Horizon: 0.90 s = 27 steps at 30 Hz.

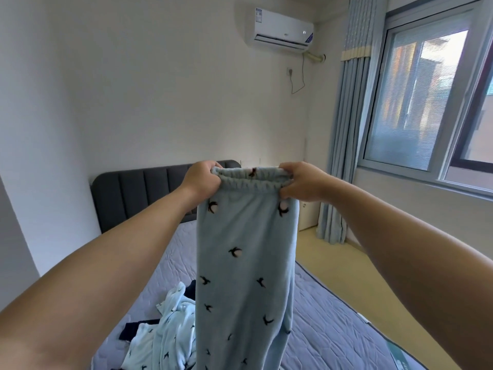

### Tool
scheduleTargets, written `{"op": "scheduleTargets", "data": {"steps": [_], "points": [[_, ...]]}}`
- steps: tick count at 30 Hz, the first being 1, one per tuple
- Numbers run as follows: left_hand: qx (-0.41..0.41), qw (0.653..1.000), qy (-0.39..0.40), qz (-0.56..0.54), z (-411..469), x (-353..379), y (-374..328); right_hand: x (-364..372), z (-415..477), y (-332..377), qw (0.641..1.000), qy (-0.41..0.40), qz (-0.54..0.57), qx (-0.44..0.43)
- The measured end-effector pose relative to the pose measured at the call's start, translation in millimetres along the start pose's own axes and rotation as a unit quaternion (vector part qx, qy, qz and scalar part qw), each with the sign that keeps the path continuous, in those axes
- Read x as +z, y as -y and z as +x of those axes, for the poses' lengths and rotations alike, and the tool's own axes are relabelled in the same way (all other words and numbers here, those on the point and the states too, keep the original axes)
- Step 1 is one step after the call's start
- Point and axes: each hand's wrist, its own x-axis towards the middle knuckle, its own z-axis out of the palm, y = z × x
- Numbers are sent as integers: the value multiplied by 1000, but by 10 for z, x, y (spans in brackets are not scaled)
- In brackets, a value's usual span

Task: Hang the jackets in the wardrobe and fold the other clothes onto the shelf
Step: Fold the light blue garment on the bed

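Item in hand: pale blue fleece trousers [245,263] with a small dark bird print, held up in the air over the bed [333,316]. The legs hang straight down and run out of view at the bottom edge.
Left hand [202,178]: fingers curled round the left end of the waistband [250,177], gripping it.
Right hand [301,181]: pinches the right end of the waistband, fingers over the top edge and thumb underneath.
Waistband: pulled out level between my two hands, roughly at the height of the headboard [141,193] behind it.
Step, my reading: I am squaring the trousers up ahead of a first fold. I see no fold in them yet.
On the bed: a pale blue top [165,329] in the same print lies crumpled near the foot, partly over a dark garment [133,331]. Both are unfolded.
Done so far: nothing I can confirm. The wardrobe and the shelf are out of view, so I cannot tell whether any jacket hangs or anything is stacked.
Left to do: fold these trousers, fold the pale blue top, deal with the dark garment, then carry the lot to the shelf.
Open question: I cannot tell whether the dark garment is a jacket or another piece to fold.
Progress estimate: at least three pieces remain unhandled, so a fair share of the work lies ahead; low confidence.
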Motion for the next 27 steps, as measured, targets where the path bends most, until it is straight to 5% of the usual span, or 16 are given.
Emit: {"op": "scheduleTargets", "data": {"steps": [6,12,18,27], "points": [[23,999,20,-8,33,104,5,66,-147,15,997,-60,45,19],[41,990,124,54,163,211,-146,-71,-387,13,988,-66,117,81],[45,981,188,-24,209,681,-472,-217,-721,-290,952,-84,228,185],[61,974,217,-3,466,1886,-935,-429,-941,-1379,945,-138,174,241]]}}
